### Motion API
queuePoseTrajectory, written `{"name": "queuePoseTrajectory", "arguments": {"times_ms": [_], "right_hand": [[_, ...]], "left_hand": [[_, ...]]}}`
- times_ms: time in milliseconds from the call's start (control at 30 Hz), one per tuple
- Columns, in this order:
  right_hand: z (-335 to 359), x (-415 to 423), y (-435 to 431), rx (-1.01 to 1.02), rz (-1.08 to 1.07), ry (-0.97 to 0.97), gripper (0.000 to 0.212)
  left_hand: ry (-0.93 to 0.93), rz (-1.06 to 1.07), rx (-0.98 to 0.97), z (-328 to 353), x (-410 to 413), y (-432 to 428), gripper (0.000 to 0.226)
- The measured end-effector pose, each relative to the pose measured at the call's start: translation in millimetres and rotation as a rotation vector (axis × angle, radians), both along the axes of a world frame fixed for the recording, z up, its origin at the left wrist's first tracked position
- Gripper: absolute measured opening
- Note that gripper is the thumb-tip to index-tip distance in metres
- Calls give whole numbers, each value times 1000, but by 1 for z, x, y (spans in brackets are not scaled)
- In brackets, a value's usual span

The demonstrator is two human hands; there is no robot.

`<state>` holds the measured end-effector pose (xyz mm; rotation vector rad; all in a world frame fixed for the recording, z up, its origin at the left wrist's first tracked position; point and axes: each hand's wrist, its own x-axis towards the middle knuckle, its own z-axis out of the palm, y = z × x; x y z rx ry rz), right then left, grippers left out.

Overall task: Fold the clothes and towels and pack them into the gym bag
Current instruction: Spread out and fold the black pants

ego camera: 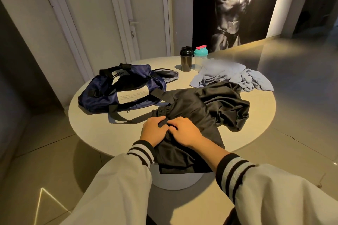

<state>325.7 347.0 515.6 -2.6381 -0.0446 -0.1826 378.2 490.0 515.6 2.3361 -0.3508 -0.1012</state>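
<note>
Your left hand (153, 130) and right hand (184, 132) sit side by side, the fingers of each curled into the elastic waistband of the black garment (210, 107). The garment lies on the round table (109, 133), one end hanging over the edge below your wrists. The navy gym bag (102, 97) lies beyond your left hand. A crumpled light-blue towel (228, 76) lies beyond your right.

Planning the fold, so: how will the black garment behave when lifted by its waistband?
The black garment probably flops: it lies in loose bunched folds and hangs over the table edge. Its sheen suggests slippery fabric that may slide off. Thin creases suggest it is light.
</note>
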Motion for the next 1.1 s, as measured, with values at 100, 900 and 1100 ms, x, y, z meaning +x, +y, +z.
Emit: {"name": "queuePoseTrajectory", "arguments": {"times_ms": [100,900,1100], "right_hand": [[-12,1,3,-155,34,-9,47],[-10,1,-1,-204,-246,-22,54],[-6,-36,-12,-289,-320,-216,21]], "left_hand": [[-10,36,-66,-10,-3,6,49],[-378,-75,-2,-20,-13,9,22],[-379,-55,191,-21,-14,5,31]]}}
